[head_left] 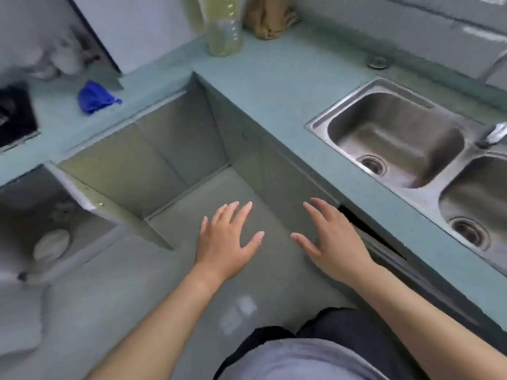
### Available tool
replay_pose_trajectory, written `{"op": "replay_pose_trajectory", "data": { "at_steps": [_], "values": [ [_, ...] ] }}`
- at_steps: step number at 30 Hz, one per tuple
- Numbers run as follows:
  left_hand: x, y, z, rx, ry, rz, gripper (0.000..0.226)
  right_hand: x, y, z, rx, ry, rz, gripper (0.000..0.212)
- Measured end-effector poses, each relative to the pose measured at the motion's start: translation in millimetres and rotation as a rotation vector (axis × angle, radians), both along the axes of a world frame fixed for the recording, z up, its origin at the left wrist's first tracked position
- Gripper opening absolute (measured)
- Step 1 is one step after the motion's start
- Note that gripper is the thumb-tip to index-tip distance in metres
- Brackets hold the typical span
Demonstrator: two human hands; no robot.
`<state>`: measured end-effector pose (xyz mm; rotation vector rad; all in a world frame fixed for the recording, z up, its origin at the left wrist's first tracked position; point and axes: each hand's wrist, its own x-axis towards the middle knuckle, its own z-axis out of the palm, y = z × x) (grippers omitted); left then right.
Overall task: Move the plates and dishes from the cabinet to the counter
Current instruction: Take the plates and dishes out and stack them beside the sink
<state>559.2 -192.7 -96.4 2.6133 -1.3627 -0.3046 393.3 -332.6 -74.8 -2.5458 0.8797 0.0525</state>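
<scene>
Both my hands hang in the air in front of me over the floor, fingers spread and holding nothing. My left hand [227, 239] is at the centre, my right hand [332, 239] just to its right, near the counter's front edge. An open lower cabinet [35, 204] sits at the far left, with a pale round dish [52, 244] blurred inside it. Its door [109, 207] swings out toward me. The teal L-shaped counter [274, 89] wraps around the corner ahead and to the right.
A double steel sink [395, 138] is set in the counter at right, with a tap [493, 134]. A blue cloth [96, 97], a plastic bottle [225, 28], a brown bag [270, 17] and a black hob [15, 116] stand on the counter.
</scene>
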Motion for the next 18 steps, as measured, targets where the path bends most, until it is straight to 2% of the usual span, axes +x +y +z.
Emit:
{"op": "replay_pose_trajectory", "data": {
  "at_steps": [3, 10, 18],
  "values": [
    [49, 87, 4, -0.035, -0.013, 0.225, 0.078, 79, 56, -4, 0.004, -0.036, 0.177, 0.082],
    [126, 259, -3, -0.076, -0.041, 0.696, 0.073, 241, 180, -5, 0.047, -0.034, 0.614, 0.069],
    [260, 393, -17, -0.123, -0.086, 0.956, 0.065, 451, 324, -24, 0.108, -0.07, 0.947, 0.066]
  ]
}}
